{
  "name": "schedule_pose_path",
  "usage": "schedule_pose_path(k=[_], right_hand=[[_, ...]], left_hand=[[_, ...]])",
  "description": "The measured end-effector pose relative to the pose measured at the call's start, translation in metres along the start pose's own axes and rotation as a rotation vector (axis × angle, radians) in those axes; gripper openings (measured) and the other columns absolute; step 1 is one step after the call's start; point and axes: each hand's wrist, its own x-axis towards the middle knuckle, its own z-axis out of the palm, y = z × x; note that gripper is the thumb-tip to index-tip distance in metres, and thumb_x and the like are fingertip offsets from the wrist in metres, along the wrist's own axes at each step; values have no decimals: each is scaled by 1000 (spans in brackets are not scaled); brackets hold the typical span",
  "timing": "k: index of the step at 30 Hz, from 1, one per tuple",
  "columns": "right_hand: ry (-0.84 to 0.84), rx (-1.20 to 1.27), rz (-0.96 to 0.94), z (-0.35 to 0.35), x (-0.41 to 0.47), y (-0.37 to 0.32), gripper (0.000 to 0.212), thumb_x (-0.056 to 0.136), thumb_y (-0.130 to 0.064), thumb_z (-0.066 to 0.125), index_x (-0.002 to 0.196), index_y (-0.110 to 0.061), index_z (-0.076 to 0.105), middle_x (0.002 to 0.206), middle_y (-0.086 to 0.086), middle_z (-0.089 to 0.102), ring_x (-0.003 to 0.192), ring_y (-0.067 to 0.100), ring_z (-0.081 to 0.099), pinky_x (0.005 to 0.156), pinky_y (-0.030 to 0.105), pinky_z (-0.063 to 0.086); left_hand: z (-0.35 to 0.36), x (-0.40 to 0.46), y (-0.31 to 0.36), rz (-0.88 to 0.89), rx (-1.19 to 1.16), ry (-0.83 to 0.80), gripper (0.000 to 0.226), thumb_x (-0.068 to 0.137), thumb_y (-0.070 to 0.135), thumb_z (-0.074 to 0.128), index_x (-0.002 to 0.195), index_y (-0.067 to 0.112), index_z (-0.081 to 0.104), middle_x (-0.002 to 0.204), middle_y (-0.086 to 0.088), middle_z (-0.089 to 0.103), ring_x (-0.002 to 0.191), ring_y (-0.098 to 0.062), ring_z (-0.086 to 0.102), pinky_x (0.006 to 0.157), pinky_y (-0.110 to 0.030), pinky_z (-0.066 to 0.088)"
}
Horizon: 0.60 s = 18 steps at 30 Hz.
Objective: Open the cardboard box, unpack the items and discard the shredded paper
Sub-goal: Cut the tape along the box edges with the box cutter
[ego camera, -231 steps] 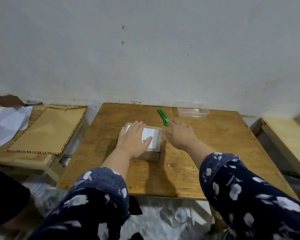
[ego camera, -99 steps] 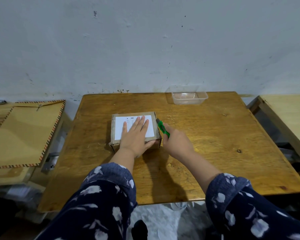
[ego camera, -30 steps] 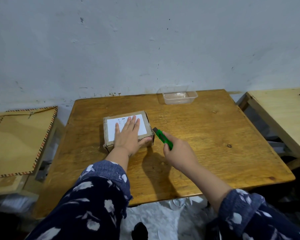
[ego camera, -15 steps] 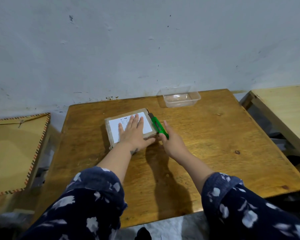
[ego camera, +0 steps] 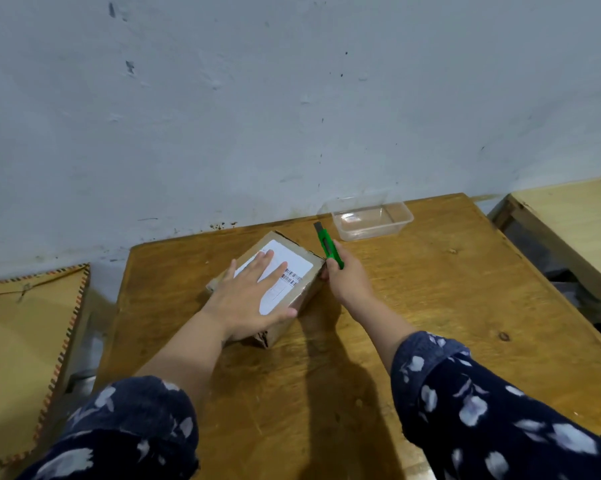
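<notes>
White label [ego camera: 285,268] lying on the cardboard box [ego camera: 301,289], barcode [ego camera: 291,276] showing, its printed text staying too small to read

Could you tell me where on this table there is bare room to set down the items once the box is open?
The table is bare right of the right hand, below the clear tub, and along the near edge between the sleeves. It is crowded at the back middle: box, left hand and cutter.
</notes>
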Motion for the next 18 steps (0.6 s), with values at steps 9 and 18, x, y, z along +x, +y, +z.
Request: schedule_pose_path(k=[9, 18], right_hand=[[-136, 281, 119, -12, 15, -14, 49, 101, -14, 41, 146, -30, 31, 105, 11, 66, 75, 13, 59, 40, 11, 41], [-172, 396, 174, -16, -5, 1, 47, 102, -18, 38, 147, -30, 31, 87, 8, 66, 64, 16, 59, 74, 36, 54]], left_hand=[[2, -3, -19, 117, 68, -38, 115, 57, 97, 29, 144, 43, -22, 153, 9, -34, 142, -13, -29, 115, -47, -18], [9, -3, 1, 49, 84, 21, 114, 61, 95, 30, 146, 40, -22, 155, 6, -29, 141, -12, -28, 116, -50, -15]])
